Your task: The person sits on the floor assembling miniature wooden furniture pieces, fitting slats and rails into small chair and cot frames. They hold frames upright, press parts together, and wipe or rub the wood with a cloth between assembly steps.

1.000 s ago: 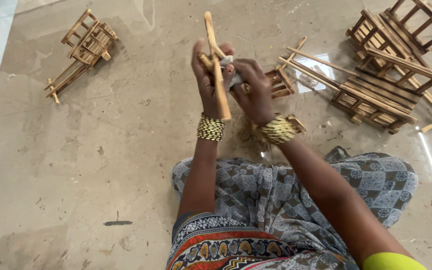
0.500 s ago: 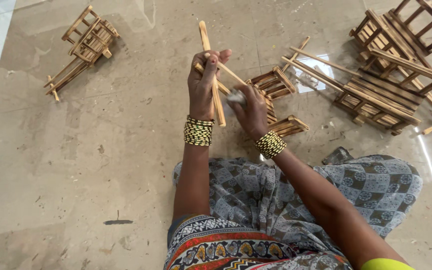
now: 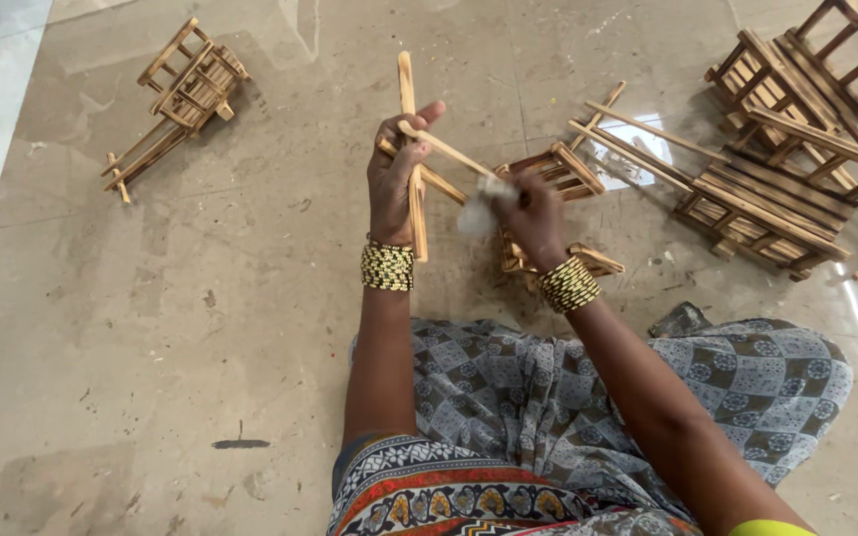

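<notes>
Head view, one entry: your left hand (image 3: pixel 396 179) sits just above frame centre, fingers wrapped around a bundle of wooden sticks (image 3: pixel 411 159), one long slat standing upright toward 12 o'clock and a thinner stick slanting off toward 4 o'clock. Your right hand (image 3: pixel 531 220), just beside it at 3 o'clock, is closed on a small pale wad (image 3: pixel 481 206), probably cloth or paper, pressed to that thin stick; motion blur hides the exact grip. Beaded bangles ring both wrists. Under the right hand, on the stone floor (image 3: pixel 151 328), lies a partly built slatted frame (image 3: pixel 553 174). At 10 o'clock, well apart, a finished miniature wooden chair (image 3: pixel 183 94) lies tipped over. At 2 o'clock, a heap of assembled slatted pieces (image 3: pixel 782 149) with loose slats (image 3: pixel 638 149) beside it. Judged from this layout, several items are complete, while the sticks in hand are unjoined and the frame below is unfinished.
</notes>
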